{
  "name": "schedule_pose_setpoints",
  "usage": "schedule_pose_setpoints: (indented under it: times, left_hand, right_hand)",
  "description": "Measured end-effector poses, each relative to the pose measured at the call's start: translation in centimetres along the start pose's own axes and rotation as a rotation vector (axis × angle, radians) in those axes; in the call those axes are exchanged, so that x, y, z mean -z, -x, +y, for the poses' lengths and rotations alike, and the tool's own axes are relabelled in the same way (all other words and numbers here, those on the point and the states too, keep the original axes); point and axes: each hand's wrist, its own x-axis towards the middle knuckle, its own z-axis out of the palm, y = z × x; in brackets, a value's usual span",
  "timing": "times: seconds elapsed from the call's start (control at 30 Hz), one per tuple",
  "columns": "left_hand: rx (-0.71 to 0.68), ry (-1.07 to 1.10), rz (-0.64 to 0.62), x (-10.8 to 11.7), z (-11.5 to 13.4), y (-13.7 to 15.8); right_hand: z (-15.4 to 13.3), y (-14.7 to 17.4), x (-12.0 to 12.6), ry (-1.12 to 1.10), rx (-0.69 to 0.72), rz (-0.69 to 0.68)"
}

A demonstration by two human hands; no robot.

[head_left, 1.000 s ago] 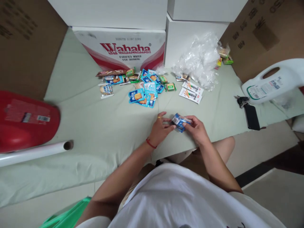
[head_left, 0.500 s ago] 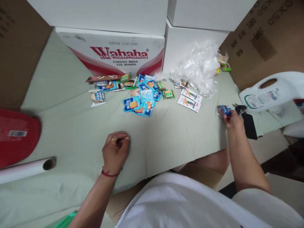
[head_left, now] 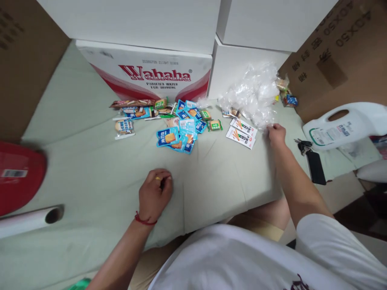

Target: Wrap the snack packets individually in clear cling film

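Note:
My right hand (head_left: 276,133) is at the lower right edge of a heap of clear plastic bags (head_left: 252,90), its fingers pinched on the plastic. Two white snack packets (head_left: 241,138) with orange stick pictures lie to its left. Loosely curled, my left hand (head_left: 155,193) rests on the cloth with nothing visible in it. Beyond that hand is a pile of blue snack packets (head_left: 167,137), among small green-wrapped biscuits (head_left: 215,125). A blue-and-red packet (head_left: 290,100) sits by the cardboard at the back right.
White cartons, one a Wahaha water box (head_left: 157,74), stand along the back. At right are a white jug (head_left: 341,125), keys (head_left: 303,146) and a black phone (head_left: 316,168). A red object (head_left: 21,177) and a white tube (head_left: 27,221) lie at left.
My right hand has let go of the blue-and-red packet, which now lies at the back right, and has moved left to the plastic bags. My left hand has shifted slightly right.

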Motion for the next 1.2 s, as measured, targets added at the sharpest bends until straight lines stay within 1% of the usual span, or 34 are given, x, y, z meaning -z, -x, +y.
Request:
schedule_pose_setpoints:
  times: [0.07, 0.13, 0.17, 0.23, 0.3, 0.37, 0.43, 0.5, 0.57, 0.63, 0.67, 0.7, 0.77, 0.83, 0.9, 0.97, 1.0, 1.03, 1.1, 1.13, 1.2]
  left_hand:
    - [0.013, 0.087, -0.017, -0.2, 0.2, -0.7]
    - [0.014, 0.202, -0.089, -0.7, 0.5, -1.8]
    - [0.012, 0.253, -0.131, -1.1, 0.7, -2.5]
    - [0.006, 0.303, -0.191, -1.9, 1.2, -3.7]
    - [-0.008, 0.298, -0.205, -2.7, 1.6, -4.8]
    - [-0.027, 0.285, -0.2, -3.2, 1.7, -5.3]
    - [-0.043, 0.292, -0.199, -3.3, 1.7, -5.4]
    - [-0.047, 0.306, -0.2, -3.2, 1.6, -5.3]
    - [-0.036, 0.318, -0.202, -3.1, 1.5, -5.1]
    - [-0.02, 0.326, -0.205, -3.0, 1.4, -5.1]
    - [-0.016, 0.327, -0.207, -3.0, 1.4, -5.1]
    - [-0.014, 0.328, -0.211, -3.0, 1.3, -5.1]
    - [-0.01, 0.34, -0.215, -3.1, 1.2, -5.2]
    - [0.0, 0.385, -0.201, -3.2, 1.1, -5.2]
    - [0.043, 0.504, -0.179, -3.3, 1.3, -5.1]
    - [0.123, 0.688, -0.207, -3.4, 2.1, -4.8]
    - [0.162, 0.786, -0.252, -3.5, 2.7, -4.6]
    - [0.191, 0.872, -0.317, -3.5, 3.5, -4.3]
    - [0.208, 0.981, -0.469, -3.9, 4.9, -3.7]
    - [0.203, 1.004, -0.531, -4.1, 5.6, -3.5]
    - [0.203, 1.014, -0.594, -4.8, 6.4, -3.1]
  right_hand:
    - [1.4, 3.1, 1.1, 0.075, 0.097, -0.057]
    - [2.0, 5.3, 2.5, 0.083, 0.124, -0.097]
    - [2.0, 6.0, 3.1, 0.048, 0.096, -0.097]
    - [1.7, 6.7, 4.2, -0.058, -0.01, -0.058]
    - [1.0, 6.7, 4.7, -0.122, -0.084, -0.007]
    - [0.1, 6.2, 4.7, -0.133, -0.09, 0.019]
    - [-0.9, 5.4, 4.3, -0.108, -0.046, 0.035]
    - [-1.8, 4.8, 3.6, 0.003, 0.04, 0.073]
    - [-2.6, 4.5, 2.9, 0.178, 0.093, 0.083]
    - [-3.1, 4.7, 2.4, 0.292, 0.055, 0.015]
    - [-3.2, 5.0, 2.2, 0.293, 0.013, -0.024]
    - [-3.3, 5.5, 2.2, 0.266, -0.029, -0.051]
    - [-3.5, 6.8, 2.3, 0.163, -0.086, -0.042]
    - [-3.9, 8.9, 2.5, 0.053, -0.118, -0.003]
    - [-4.6, 11.8, 2.3, -0.153, -0.138, -0.006]
    - [-5.7, 15.6, 1.3, -0.48, -0.14, -0.08]
    - [-6.3, 17.7, 0.6, -0.594, -0.137, -0.161]
    - [-6.8, 19.8, -0.3, -0.648, -0.133, -0.234]
    - [-7.8, 23.7, -2.3, -0.655, -0.095, -0.31]
    - [-8.1, 25.4, -3.3, -0.605, -0.053, -0.319]
    - [-8.5, 28.0, -4.8, -0.443, 0.098, -0.329]
